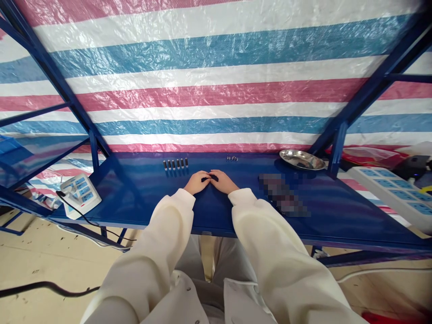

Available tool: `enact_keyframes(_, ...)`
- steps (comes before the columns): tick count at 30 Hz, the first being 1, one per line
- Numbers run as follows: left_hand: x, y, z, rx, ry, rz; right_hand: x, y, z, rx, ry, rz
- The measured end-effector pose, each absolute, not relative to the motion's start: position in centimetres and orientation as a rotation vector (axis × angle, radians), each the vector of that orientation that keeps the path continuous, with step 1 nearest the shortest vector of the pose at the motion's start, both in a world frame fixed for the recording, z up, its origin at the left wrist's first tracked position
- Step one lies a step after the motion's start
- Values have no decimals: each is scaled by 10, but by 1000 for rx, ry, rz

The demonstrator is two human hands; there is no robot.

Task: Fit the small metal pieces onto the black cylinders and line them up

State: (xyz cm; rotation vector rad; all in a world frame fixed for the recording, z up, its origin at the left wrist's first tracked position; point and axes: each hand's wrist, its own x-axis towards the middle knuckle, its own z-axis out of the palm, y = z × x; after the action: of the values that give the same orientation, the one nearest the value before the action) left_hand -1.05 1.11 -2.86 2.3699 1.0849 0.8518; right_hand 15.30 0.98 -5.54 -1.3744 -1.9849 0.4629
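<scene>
My left hand (196,182) and my right hand (223,181) rest on the blue table at its middle, their fingertips touching. Neither holds anything. A dark gap shows between thumb and fingers on each, so both are open. Beyond my left hand, several small dark cylinders with light ends (173,164) stand in a row. A cluster of small shiny metal pieces (232,158) lies behind my right hand; their kind is too small to make out. To the right of that hand is a dark blurred-out object (283,195).
An oval metal dish (301,160) sits at the back right. A white power strip (81,195) with a black cable is at the left edge, and a larger one (393,191) lies at the right. Blue frame posts flank the table (135,193); a striped sheet (216,94) hangs behind.
</scene>
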Motion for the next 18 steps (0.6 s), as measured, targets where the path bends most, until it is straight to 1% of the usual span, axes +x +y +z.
enact_keyframes(18,-11,13,-32,2372,1057,863,153,10,-58,-1404,-2010,447)
